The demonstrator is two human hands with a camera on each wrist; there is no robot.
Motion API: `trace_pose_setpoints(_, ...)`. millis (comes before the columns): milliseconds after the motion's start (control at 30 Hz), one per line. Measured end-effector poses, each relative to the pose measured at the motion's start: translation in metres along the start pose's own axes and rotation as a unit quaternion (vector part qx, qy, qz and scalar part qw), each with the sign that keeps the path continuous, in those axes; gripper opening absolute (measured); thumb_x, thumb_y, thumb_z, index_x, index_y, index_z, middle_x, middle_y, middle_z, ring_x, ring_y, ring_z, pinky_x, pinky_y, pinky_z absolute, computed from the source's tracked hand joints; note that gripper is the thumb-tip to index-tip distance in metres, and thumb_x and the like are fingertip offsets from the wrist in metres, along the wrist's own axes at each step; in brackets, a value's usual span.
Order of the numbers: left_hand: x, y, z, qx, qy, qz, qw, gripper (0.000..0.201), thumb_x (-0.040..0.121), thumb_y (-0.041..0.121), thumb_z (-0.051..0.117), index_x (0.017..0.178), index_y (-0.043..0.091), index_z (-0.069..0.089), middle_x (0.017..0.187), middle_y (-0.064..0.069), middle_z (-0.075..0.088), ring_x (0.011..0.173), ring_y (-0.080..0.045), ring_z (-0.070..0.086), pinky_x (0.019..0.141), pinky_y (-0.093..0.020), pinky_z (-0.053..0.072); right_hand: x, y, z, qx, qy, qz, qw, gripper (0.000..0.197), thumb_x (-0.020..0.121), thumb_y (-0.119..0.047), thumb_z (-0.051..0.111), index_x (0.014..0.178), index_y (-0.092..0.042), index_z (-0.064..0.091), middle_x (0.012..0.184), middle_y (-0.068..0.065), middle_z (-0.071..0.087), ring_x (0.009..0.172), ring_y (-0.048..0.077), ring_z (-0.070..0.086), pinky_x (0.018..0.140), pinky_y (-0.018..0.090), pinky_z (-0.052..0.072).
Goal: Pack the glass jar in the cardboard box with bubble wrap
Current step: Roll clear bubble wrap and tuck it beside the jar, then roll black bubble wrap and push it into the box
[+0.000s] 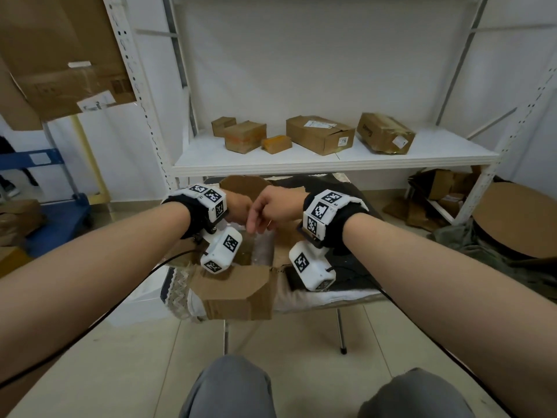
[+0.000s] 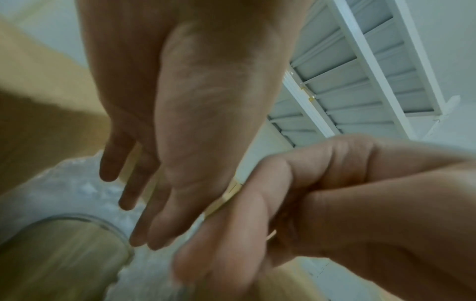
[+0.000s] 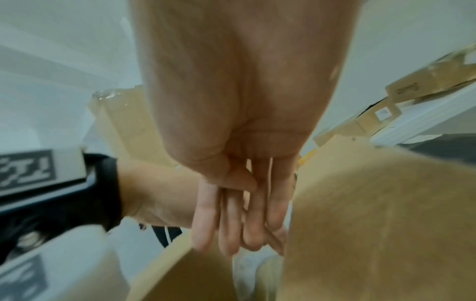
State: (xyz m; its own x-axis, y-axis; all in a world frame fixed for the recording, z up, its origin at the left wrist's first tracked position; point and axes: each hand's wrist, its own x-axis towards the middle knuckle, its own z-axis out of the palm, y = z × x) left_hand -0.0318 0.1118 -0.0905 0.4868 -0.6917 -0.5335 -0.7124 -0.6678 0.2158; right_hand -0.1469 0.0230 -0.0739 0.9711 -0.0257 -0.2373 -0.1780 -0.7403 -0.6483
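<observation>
An open cardboard box [image 1: 238, 288] stands on a small cloth-covered table, its flaps spread outward. Bubble wrap [image 1: 263, 247] lines its inside. In the left wrist view the glass jar [image 2: 72, 254] stands open-mouthed in the box with bubble wrap [image 2: 72, 183] bunched around it. My left hand [image 2: 144, 213] hovers above the jar, fingers straight and pointing down, holding nothing. My right hand [image 1: 254, 226] hangs close beside it over the box, fingers [image 3: 231, 224] together and pointing down, thumb lying across them. I see nothing in it. The head view hides the jar behind the wrist cameras.
Behind the table a white metal shelf [image 1: 331, 164] carries several closed cardboard boxes [image 1: 319, 134]. A blue trolley [image 1: 45, 212] stands at the left. Flattened cardboard [image 1: 512, 218] lies on the floor at the right. My knees [image 1: 229, 387] are under the table's front.
</observation>
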Motion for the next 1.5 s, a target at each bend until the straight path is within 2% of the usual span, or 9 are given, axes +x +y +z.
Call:
trace_pose_setpoints(167,-0.014,0.022,-0.022,-0.07,0.117,0.033,0.99,0.022,0.096,0.013,0.055,0.079,0.019,0.066,0.074,-0.001,0.069,0.059,-0.009,0.064,0.058,-0.02,0.051,-0.012,0.012,-0.021,0.069,0.147,0.01,0.987,0.036,0.09,0.006,0.038,0.08,-0.013,0.067,0.08,0.008,0.073,0.06,0.011,0.063,0.056,0.02,0.049)
trace_pose_setpoints(367,-0.016,0.082,-0.034,-0.058,0.186,0.045,0.98,0.019,0.088,0.039,0.068,0.089,0.021,0.062,0.089,-0.003,0.069,0.074,-0.017,0.065,0.068,-0.027,0.054,-0.034,0.042,-0.037,0.1,0.292,0.109,0.945,0.019,0.096,-0.014,0.052,0.081,-0.013,0.062,0.081,0.011,0.074,0.06,0.019,0.062,0.06,0.032,0.057)
trace_pose_setpoints(533,0.01,0.096,-0.001,0.093,0.161,-0.063,0.981,0.047,0.059,0.058,0.083,0.091,0.029,0.064,0.075,0.005,0.06,0.059,-0.014,0.058,0.058,-0.022,0.052,-0.068,0.071,-0.024,0.181,0.153,0.203,0.95,0.017,0.099,-0.011,0.05,0.108,-0.002,0.062,0.095,0.02,0.067,0.084,0.031,0.064,0.092,0.049,0.055)
trace_pose_setpoints(633,0.058,0.066,0.014,0.104,0.183,-0.13,0.969,0.08,0.037,0.055,0.086,0.102,0.024,0.051,0.082,-0.001,0.062,0.067,-0.025,0.064,0.066,-0.05,0.056,-0.076,0.08,-0.006,0.228,0.071,0.208,0.949,0.024,0.101,-0.014,0.05,0.121,-0.003,0.058,0.106,0.022,0.068,0.096,0.036,0.068,0.095,0.049,0.055)
trace_pose_setpoints(733,0.016,0.081,0.026,0.075,0.142,-0.119,0.98,0.059,0.06,0.034,0.088,0.108,0.011,0.063,0.088,-0.007,0.067,0.079,-0.027,0.068,0.074,-0.044,0.06,-0.069,0.082,0.006,0.235,0.018,0.208,0.949,0.028,0.102,-0.017,0.048,0.127,-0.008,0.057,0.107,0.015,0.072,0.096,0.033,0.07,0.101,0.052,0.05)
trace_pose_setpoints(867,0.038,0.065,0.033,0.039,0.15,-0.121,0.981,0.051,0.068,0.023,0.083,0.115,0.014,0.067,0.097,-0.003,0.064,0.085,-0.022,0.065,0.079,-0.035,0.058,-0.057,0.079,0.011,0.223,0.018,0.201,0.954,0.027,0.102,-0.017,0.046,0.124,-0.009,0.058,0.101,0.012,0.073,0.096,0.033,0.071,0.104,0.057,0.047)
trace_pose_setpoints(1033,0.025,0.064,0.019,0.04,0.178,-0.13,0.975,0.024,0.07,0.021,0.08,0.074,0.012,0.058,0.076,-0.003,0.059,0.067,-0.019,0.058,0.059,-0.027,0.051,-0.049,0.083,0.011,0.263,0.028,0.205,0.942,0.018,0.101,-0.016,0.046,0.112,-0.009,0.058,0.121,0.03,0.065,0.096,0.039,0.072,0.101,0.053,0.048)
trace_pose_setpoints(1200,0.029,0.053,0.007,0.038,0.186,-0.138,0.972,0.035,0.072,0.022,0.081,0.101,0.006,0.068,0.083,-0.005,0.062,0.076,-0.022,0.062,0.051,-0.019,0.046,-0.048,0.093,0.005,0.285,0.038,0.221,0.932,0.032,0.103,-0.011,0.04,0.128,0.005,0.052,0.134,0.032,0.055,0.115,0.023,0.058,0.109,0.047,0.043)
trace_pose_setpoints(1500,0.047,0.07,0.018,0.033,0.262,-0.13,0.956,0.056,0.072,0.026,0.081,0.119,0.006,0.057,0.101,-0.012,0.063,0.087,-0.028,0.064,0.072,-0.035,0.053,-0.048,0.127,0.008,0.234,0.127,0.25,0.931,0.026,0.101,-0.011,0.046,0.122,-0.001,0.059,0.115,0.024,0.069,0.092,0.031,0.067,0.09,0.045,0.055)
